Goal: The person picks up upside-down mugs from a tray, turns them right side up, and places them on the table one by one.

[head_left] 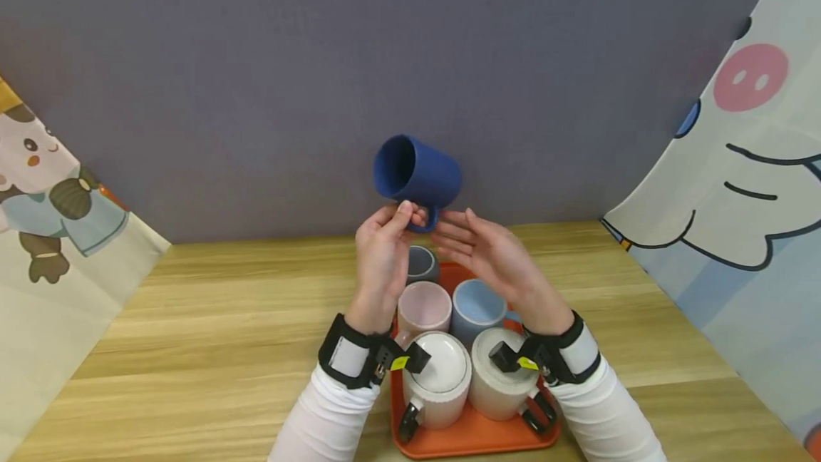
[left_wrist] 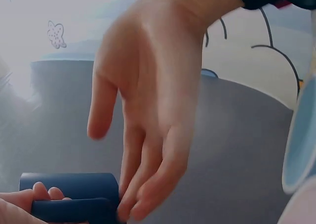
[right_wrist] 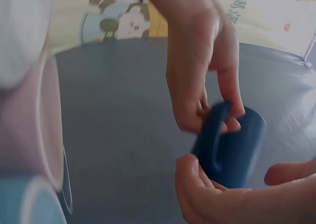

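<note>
A dark blue mug (head_left: 436,175) is held up above the far end of the tray, tilted on its side with its mouth toward the left. My left hand (head_left: 380,255) pinches it by the handle, thumb on top. To the right, my right hand (head_left: 492,257) has its fingers extended, the tips at the handle and base end of the mug. In the left wrist view, the fingertips of the right hand (left_wrist: 153,115) meet the mug's end. The right wrist view shows the mug (right_wrist: 237,150) between both hands.
An orange tray (head_left: 474,440) on the wooden table (head_left: 256,348) bears a grey mug (head_left: 422,266), a pink mug (head_left: 425,306), a light blue mug (head_left: 477,305) and two white mugs with black handles, one left (head_left: 439,369), one right (head_left: 500,383). Behind rises a grey wall (head_left: 288,91).
</note>
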Demonstrator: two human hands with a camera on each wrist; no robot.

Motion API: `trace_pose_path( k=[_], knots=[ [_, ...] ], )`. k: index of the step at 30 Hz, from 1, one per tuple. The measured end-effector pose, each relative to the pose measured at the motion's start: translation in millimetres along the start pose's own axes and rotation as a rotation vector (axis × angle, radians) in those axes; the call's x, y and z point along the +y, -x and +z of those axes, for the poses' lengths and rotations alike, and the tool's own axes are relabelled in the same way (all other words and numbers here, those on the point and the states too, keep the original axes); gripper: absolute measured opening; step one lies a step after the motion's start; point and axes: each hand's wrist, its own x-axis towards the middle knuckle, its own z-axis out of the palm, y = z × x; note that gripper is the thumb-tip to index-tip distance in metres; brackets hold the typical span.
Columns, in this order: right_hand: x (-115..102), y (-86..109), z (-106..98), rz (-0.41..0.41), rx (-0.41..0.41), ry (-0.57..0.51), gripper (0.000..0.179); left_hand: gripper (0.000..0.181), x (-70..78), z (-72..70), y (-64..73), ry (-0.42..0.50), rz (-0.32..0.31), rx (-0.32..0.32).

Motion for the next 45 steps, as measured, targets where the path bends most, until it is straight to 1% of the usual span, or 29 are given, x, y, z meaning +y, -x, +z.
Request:
trace_pose_path(
  k=[3, 6, 9, 12, 15, 20, 24, 28, 32, 38, 42, 45],
  knots=[
    [-0.6, 4.0, -4.4, -0.05, 0.063, 0.152, 0.058, 0.031, 2.0, -6.5, -2.2, -0.022, 0.008, 0.016],
    [-1.5, 8.1, -8.4, -0.096, 0.14, 0.281, 0.055, 0.03, 4.7, -13.4, -5.0, -0.046, 0.017, 0.035],
    [-4.1, 11.6, -10.9, -0.134, 0.216, 0.379, 0.051, 0.031, 7.6, -19.9, -8.3, -0.058, 0.023, 0.059],
    [-7.9, 15.2, -14.5, -0.15, 0.263, 0.457, 0.048, 0.03, 9.9, -26.4, -11.2, -0.07, 0.03, 0.079],
    [-12.0, 19.1, -20.0, -0.149, 0.284, 0.505, 0.049, 0.029, 12.1, -33.3, -12.9, -0.091, 0.038, 0.091],
    [-16.7, 24.7, -30.5, -0.148, 0.307, 0.546, 0.05, 0.029, 15.8, -46.6, -16.7, -0.124, 0.046, 0.105],
    [-19.7, 28.2, -36.8, -0.15, 0.327, 0.589, 0.05, 0.03, 18.5, -57.6, -20.0, -0.156, 0.058, 0.131],
    [-19.8, 31.9, -42.9, -0.135, 0.369, 0.67, 0.052, 0.031, 20.7, -66.7, -22.7, -0.18, 0.071, 0.16],
    [-15.0, 35.1, -52.9, -0.123, 0.429, 0.784, 0.052, 0.03, 23.1, -74.6, -24.4, -0.201, 0.078, 0.19],
    [-1.3, 36.0, -71.2, -0.098, 0.516, 0.956, 0.052, 0.029, 26.2, -88.0, -26.8, -0.265, 0.072, 0.225],
    [6.8, 35.1, -80.6, -0.055, 0.539, 1.047, 0.054, 0.03, 27.6, -97.8, -28.8, -0.291, 0.064, 0.255],
    [11.5, 34.7, -85.5, -0.043, 0.536, 1.084, 0.053, 0.03, 27.9, -106.0, -30.7, -0.306, 0.064, 0.287]
  ],
)
